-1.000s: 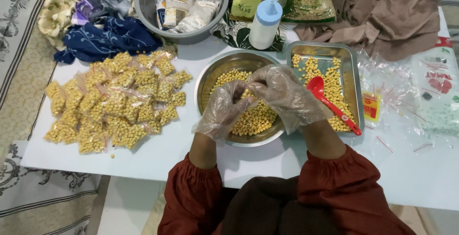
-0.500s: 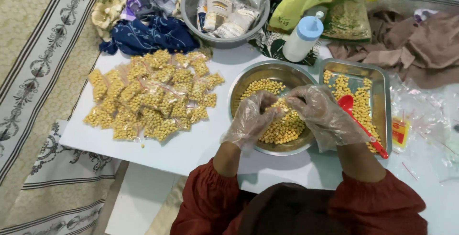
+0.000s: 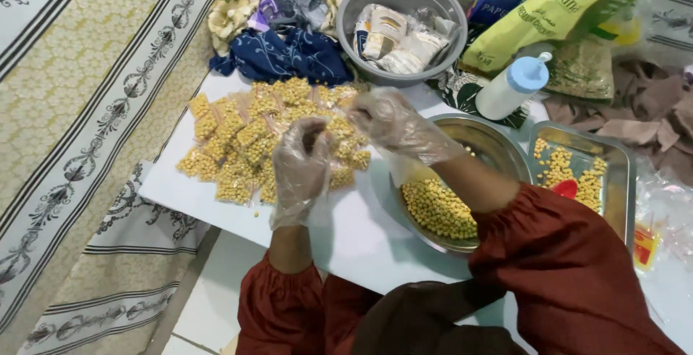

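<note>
Hovering over the pile of small filled bags point(image 3: 267, 135) on the white table point(image 3: 346, 232), you are bringing both gloved hands together. Your left hand point(image 3: 299, 167) is curling its fingers inward; whether it is gripping a bag, I cannot tell. Your right hand point(image 3: 390, 124) is reaching across from the round steel bowl point(image 3: 498, 145) of yellow pellets, its fingers loosely bent above the pile's right edge, apparently holding nothing. The pile's long axis is running from lower left to upper right.

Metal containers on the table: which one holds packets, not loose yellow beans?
The grey round basin at the far edge; the steel bowl and rectangular tray hold loose beans.
</note>
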